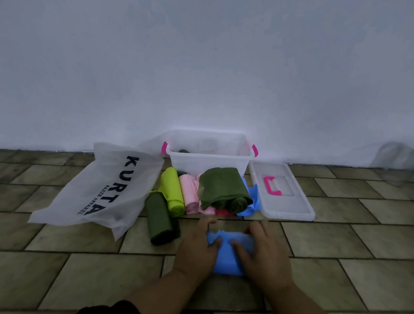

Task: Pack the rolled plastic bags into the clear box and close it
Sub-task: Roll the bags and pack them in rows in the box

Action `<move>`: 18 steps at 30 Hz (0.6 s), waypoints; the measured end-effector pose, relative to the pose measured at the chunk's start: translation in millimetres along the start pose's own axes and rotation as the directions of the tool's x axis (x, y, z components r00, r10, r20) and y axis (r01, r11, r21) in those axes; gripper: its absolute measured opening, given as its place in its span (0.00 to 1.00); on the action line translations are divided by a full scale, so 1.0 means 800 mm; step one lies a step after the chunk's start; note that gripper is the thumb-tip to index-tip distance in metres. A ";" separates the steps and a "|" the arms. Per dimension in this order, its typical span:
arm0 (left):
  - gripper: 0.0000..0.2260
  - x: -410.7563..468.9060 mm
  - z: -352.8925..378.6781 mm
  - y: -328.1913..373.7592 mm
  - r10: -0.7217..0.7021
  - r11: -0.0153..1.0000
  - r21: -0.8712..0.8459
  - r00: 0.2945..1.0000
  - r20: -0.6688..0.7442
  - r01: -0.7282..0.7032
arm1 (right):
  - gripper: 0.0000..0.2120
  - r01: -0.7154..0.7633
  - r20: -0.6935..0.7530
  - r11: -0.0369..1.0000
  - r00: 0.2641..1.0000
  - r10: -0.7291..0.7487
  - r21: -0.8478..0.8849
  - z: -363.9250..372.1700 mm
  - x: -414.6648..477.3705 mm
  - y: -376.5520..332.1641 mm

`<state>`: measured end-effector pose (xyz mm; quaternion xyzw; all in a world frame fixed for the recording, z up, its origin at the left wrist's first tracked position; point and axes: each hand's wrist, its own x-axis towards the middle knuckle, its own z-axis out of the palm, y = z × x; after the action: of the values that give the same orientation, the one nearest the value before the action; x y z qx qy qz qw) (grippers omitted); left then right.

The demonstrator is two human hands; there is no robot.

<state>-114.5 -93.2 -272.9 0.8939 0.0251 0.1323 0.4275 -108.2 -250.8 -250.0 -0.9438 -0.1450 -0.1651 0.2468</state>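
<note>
Item: blue bag (230,252), thin plastic film, laid on the floor (339,245) at 6 o'clock of the box (208,160), well apart from it. Grip: the bag is held by both hands. The left hand (197,247) is set on its 9 o'clock side and the right hand (264,256) on its 3 o'clock side, with thumbs pressed on top and fingers bent over the far edge at 12 o'clock; nothing else is held. How tightly that edge is pinched cannot be told, as the fingertips are blurred. Handling, as judged: very light, limp and slippery, apt to spring open once released; no fragility is expected. It is best taken along the far edge with both hands and rolled under steady pressure, then lifted by a grasp round the whole roll, never by a loose end. Box: clear, open, pink latches, stood against the wall at 12 o'clock; something dark is glimpsed inside at its 9 o'clock end. Lid (282,203): laid flat at 4 o'clock of the box, pink handle up. Stock between box and hands, listed from 9 to 3 o'clock: dark roll (161,222), lime roll (173,191), pink roll (189,193), and a loosely wound green bag (223,188). White bag (100,187), printed, is spread at 9 o'clock of these.
</note>
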 end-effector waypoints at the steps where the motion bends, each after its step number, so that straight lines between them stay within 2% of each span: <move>1: 0.22 0.000 0.001 0.000 -0.012 1.000 -0.013 1.000 -0.007 0.012 | 0.12 0.097 -0.003 0.995 0.995 -0.097 0.003 0.000 -0.007 -0.002; 4: 0.32 0.001 0.004 0.001 -0.076 0.997 0.007 0.997 0.013 0.076 | 0.15 0.263 0.142 0.964 0.956 -0.256 -0.030 0.012 -0.025 -0.001; 7: 0.31 0.010 0.001 0.001 -0.147 0.986 0.086 0.989 0.020 0.144 | 0.17 0.271 0.183 0.961 0.949 -0.257 -0.053 0.023 -0.025 0.005; 8: 0.29 0.012 -0.003 0.004 -0.118 0.990 0.081 0.993 -0.005 0.118 | 0.17 0.265 0.192 0.962 0.949 -0.249 -0.059 0.024 -0.023 0.004; 10: 0.26 0.010 -0.011 0.004 0.095 0.989 0.121 0.989 -0.112 -0.081 | 0.17 0.264 0.187 0.963 0.950 -0.250 -0.052 0.024 -0.020 0.005; 11: 0.25 0.004 -0.014 0.001 0.241 0.958 0.189 0.961 -0.134 -0.214 | 0.17 0.268 0.183 0.962 0.949 -0.256 -0.046 0.025 -0.019 0.007; 13: 0.22 -0.011 -0.017 -0.009 0.489 0.837 0.312 0.871 -0.056 -0.450 | 0.17 0.270 0.183 0.962 0.948 -0.259 -0.034 0.026 -0.019 0.009; 14: 0.21 -0.020 -0.017 -0.015 0.548 0.790 0.310 0.836 0.029 -0.529 | 0.17 0.276 0.179 0.961 0.947 -0.265 -0.036 0.028 -0.019 0.010; 16: 0.18 -0.026 -0.019 -0.022 0.550 0.776 0.239 0.811 0.198 -0.584 | 0.16 0.285 0.170 0.957 0.947 -0.273 -0.050 0.031 -0.019 0.012; 18: 0.18 -0.018 -0.024 -0.016 0.464 0.774 0.297 0.820 0.337 -0.560 | 0.16 0.292 0.161 0.954 0.947 -0.278 -0.065 0.032 -0.018 0.012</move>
<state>-132.5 -72.6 -274.2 0.9412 -0.2482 0.1258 0.1915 -111.8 -248.8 -280.9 -0.9326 -0.2907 -0.1335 0.1670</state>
